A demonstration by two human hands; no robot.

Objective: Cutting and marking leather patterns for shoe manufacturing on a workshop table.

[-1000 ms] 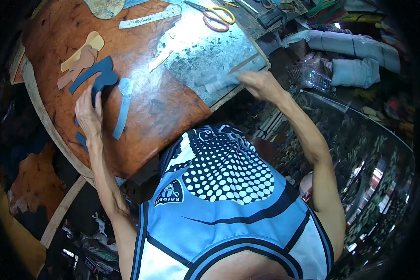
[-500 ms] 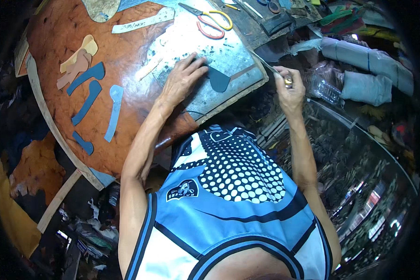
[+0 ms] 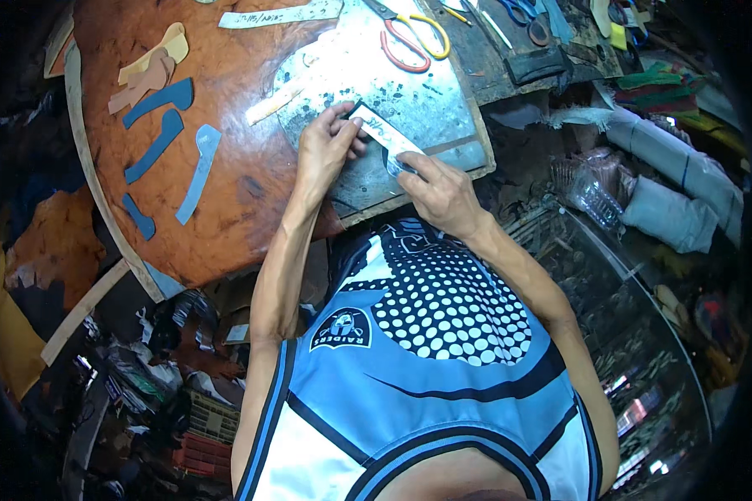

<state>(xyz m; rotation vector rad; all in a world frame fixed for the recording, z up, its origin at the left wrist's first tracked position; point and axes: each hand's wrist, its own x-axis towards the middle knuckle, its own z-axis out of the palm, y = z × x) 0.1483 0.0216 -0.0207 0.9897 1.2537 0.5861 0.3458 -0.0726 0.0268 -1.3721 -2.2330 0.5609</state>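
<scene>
Left hand: the left hand is pressing its curled fingertips onto the upper end of a pale, narrow rectangular card template, pinning it flat rather than lifting it.
Right hand: the right hand is bearing down at the lower end of the same template, fingers bunched and closed; whether a tool is sitting inside them cannot be told.
Template: it is lying tilted between the 2 hands, touching both, on a scuffed grey metal cutting plate.
Under the grip: a small dark blue leather piece is peeking out just beside the right fingertips, at the template's lower end.
Above the grip: orange-and-yellow-handled scissors are resting open on the far part of the plate, well apart from both hands.
Left of the grip: 4 curved blue leather cut-outs and 2 tan ones are lying spread on a round brown leather-topped table.
Near the left hand: a thin cream strip is lying at the plate's edge.
</scene>
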